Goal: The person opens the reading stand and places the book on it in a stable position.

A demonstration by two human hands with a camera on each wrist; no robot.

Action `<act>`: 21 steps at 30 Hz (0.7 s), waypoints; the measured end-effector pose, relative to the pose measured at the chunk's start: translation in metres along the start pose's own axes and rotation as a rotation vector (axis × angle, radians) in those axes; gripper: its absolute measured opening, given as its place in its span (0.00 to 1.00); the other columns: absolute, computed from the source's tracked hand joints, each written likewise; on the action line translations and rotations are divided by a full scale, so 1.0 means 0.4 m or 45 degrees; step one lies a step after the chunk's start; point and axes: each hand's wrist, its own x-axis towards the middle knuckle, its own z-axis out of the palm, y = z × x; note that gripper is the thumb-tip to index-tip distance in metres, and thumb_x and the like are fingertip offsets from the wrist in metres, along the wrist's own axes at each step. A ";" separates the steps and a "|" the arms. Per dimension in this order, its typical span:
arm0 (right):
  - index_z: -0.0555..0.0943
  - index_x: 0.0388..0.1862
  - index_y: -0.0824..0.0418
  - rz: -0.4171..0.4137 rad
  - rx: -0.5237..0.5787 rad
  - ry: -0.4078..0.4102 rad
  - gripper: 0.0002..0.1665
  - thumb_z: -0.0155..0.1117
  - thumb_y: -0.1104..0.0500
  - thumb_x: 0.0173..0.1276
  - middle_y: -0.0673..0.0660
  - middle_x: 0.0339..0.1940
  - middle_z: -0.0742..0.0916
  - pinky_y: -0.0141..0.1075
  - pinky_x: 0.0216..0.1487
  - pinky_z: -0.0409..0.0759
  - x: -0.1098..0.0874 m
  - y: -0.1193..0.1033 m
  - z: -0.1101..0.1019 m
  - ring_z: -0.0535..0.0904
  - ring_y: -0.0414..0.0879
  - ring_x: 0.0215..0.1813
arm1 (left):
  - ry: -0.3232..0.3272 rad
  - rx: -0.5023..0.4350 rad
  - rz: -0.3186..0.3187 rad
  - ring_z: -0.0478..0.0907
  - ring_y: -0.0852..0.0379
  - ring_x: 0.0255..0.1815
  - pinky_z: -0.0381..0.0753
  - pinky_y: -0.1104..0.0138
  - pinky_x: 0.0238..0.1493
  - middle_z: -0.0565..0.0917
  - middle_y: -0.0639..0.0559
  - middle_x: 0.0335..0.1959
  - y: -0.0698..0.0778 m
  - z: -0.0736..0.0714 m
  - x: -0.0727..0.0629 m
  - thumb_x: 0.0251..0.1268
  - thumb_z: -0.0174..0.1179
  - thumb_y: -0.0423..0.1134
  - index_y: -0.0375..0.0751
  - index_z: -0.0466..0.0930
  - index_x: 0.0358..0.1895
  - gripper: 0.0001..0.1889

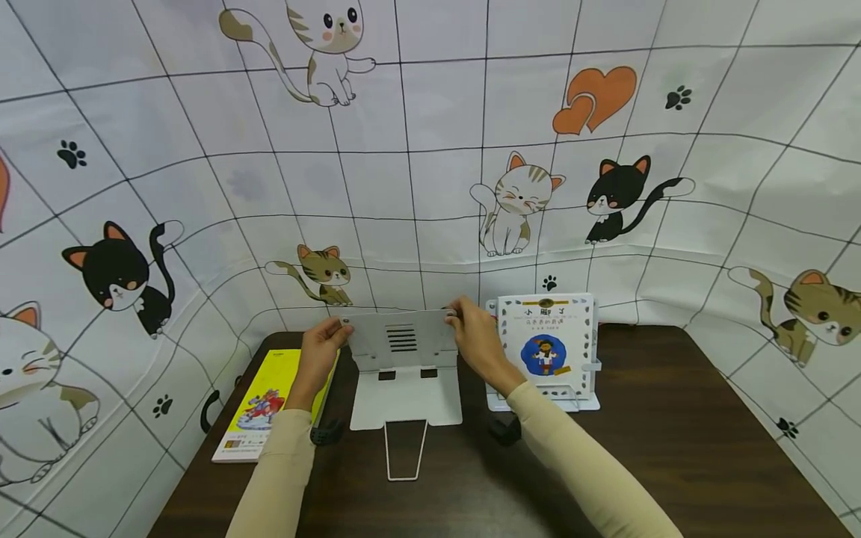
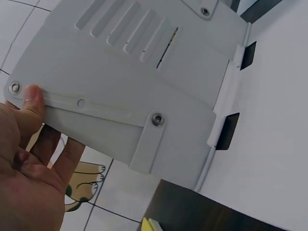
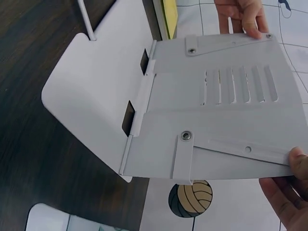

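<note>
A white folding book stand [image 1: 406, 397] is opened out on the dark table, its slotted back panel [image 1: 417, 345] tilted up from the base along a hinge. By the panel's upper left corner my left hand [image 1: 318, 357] pinches it, the thumb on the metal face near a rivet, as the left wrist view shows. My right hand [image 1: 479, 345] pinches the opposite upper corner; the right wrist view has that hand [image 3: 292, 197] partly cut off by the frame edge. Riveted support arms [image 3: 183, 156] lie along both sides of the panel. A wire loop [image 1: 403, 479] extends from the base's near edge.
To the left lies a yellow book [image 1: 279, 377] on the table [image 1: 659, 426]. On the right, a white picture book [image 1: 548, 321] stands upright on another white stand [image 1: 588, 404]. A cat-printed tiled sheet [image 1: 437, 187] hangs behind the table.
</note>
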 end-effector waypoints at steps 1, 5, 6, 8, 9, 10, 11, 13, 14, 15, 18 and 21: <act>0.82 0.48 0.67 -0.014 -0.010 0.004 0.09 0.69 0.62 0.75 0.62 0.44 0.92 0.44 0.44 0.89 -0.001 0.000 -0.003 0.91 0.53 0.44 | 0.005 -0.007 0.006 0.70 0.63 0.34 0.80 0.73 0.47 0.70 0.61 0.24 -0.001 0.004 0.004 0.79 0.62 0.36 0.25 0.75 0.39 0.14; 0.81 0.46 0.68 -0.091 -0.058 0.015 0.08 0.69 0.65 0.75 0.64 0.45 0.92 0.42 0.44 0.90 -0.001 0.002 -0.012 0.92 0.53 0.44 | 0.019 -0.075 0.018 0.65 0.63 0.31 0.77 0.71 0.43 0.64 0.59 0.22 -0.009 0.019 0.023 0.78 0.62 0.32 0.26 0.68 0.33 0.16; 0.81 0.45 0.68 -0.112 -0.068 0.018 0.07 0.69 0.65 0.75 0.64 0.46 0.92 0.42 0.43 0.90 -0.001 0.003 -0.014 0.92 0.54 0.44 | 0.025 -0.092 0.016 0.65 0.63 0.30 0.78 0.70 0.44 0.65 0.60 0.22 -0.012 0.022 0.027 0.78 0.63 0.32 0.27 0.68 0.32 0.16; 0.81 0.45 0.69 -0.141 -0.084 0.021 0.06 0.69 0.67 0.75 0.65 0.46 0.92 0.41 0.43 0.90 0.001 0.005 -0.016 0.92 0.54 0.43 | 0.040 -0.116 0.014 0.67 0.64 0.31 0.80 0.70 0.46 0.67 0.60 0.21 -0.015 0.030 0.033 0.78 0.63 0.31 0.28 0.68 0.31 0.16; 0.81 0.45 0.69 -0.150 -0.093 0.026 0.06 0.69 0.67 0.74 0.65 0.45 0.92 0.41 0.42 0.90 0.003 0.007 -0.017 0.92 0.54 0.43 | 0.048 -0.114 0.016 0.67 0.64 0.31 0.80 0.70 0.46 0.67 0.61 0.21 -0.017 0.033 0.035 0.77 0.63 0.31 0.28 0.69 0.31 0.16; 0.81 0.44 0.69 -0.160 -0.102 0.033 0.06 0.69 0.67 0.74 0.65 0.44 0.92 0.41 0.42 0.90 0.005 0.008 -0.016 0.92 0.53 0.42 | 0.057 -0.113 0.024 0.66 0.64 0.30 0.80 0.71 0.46 0.67 0.61 0.21 -0.017 0.035 0.037 0.77 0.63 0.31 0.28 0.68 0.30 0.16; 0.81 0.44 0.69 -0.163 -0.109 0.039 0.06 0.70 0.68 0.74 0.65 0.43 0.92 0.40 0.41 0.90 0.006 0.009 -0.016 0.92 0.53 0.42 | 0.065 -0.110 0.033 0.66 0.65 0.29 0.79 0.71 0.45 0.66 0.61 0.20 -0.017 0.038 0.039 0.77 0.63 0.30 0.28 0.68 0.30 0.16; 0.81 0.44 0.69 -0.157 -0.129 0.050 0.07 0.70 0.68 0.73 0.64 0.40 0.92 0.40 0.40 0.90 0.010 0.012 -0.014 0.92 0.53 0.40 | 0.078 -0.118 0.055 0.64 0.65 0.28 0.78 0.72 0.44 0.64 0.61 0.20 -0.018 0.043 0.043 0.76 0.63 0.29 0.25 0.67 0.30 0.17; 0.81 0.43 0.69 -0.152 -0.142 0.054 0.07 0.71 0.68 0.73 0.64 0.39 0.92 0.40 0.39 0.89 0.012 0.013 -0.013 0.91 0.53 0.39 | 0.080 -0.123 0.065 0.63 0.65 0.27 0.77 0.72 0.43 0.63 0.61 0.19 -0.018 0.045 0.044 0.76 0.63 0.29 0.24 0.66 0.29 0.18; 0.81 0.43 0.69 -0.148 -0.147 0.058 0.07 0.71 0.68 0.72 0.63 0.38 0.91 0.40 0.38 0.89 0.013 0.015 -0.011 0.91 0.53 0.39 | 0.080 -0.125 0.073 0.62 0.65 0.27 0.77 0.72 0.43 0.61 0.61 0.19 -0.019 0.047 0.045 0.76 0.63 0.29 0.23 0.65 0.30 0.18; 0.81 0.42 0.68 -0.135 -0.170 0.069 0.07 0.71 0.68 0.72 0.62 0.36 0.91 0.41 0.38 0.89 0.017 0.020 -0.007 0.91 0.53 0.38 | 0.085 -0.154 0.078 0.63 0.66 0.27 0.76 0.74 0.42 0.61 0.61 0.19 -0.020 0.054 0.048 0.76 0.64 0.28 0.20 0.66 0.30 0.19; 0.81 0.42 0.68 -0.135 -0.187 0.083 0.06 0.71 0.69 0.72 0.63 0.36 0.91 0.42 0.39 0.89 0.021 0.024 -0.005 0.91 0.54 0.39 | 0.091 -0.160 0.069 0.64 0.66 0.28 0.75 0.74 0.41 0.62 0.61 0.20 -0.018 0.061 0.054 0.75 0.64 0.29 0.19 0.67 0.32 0.18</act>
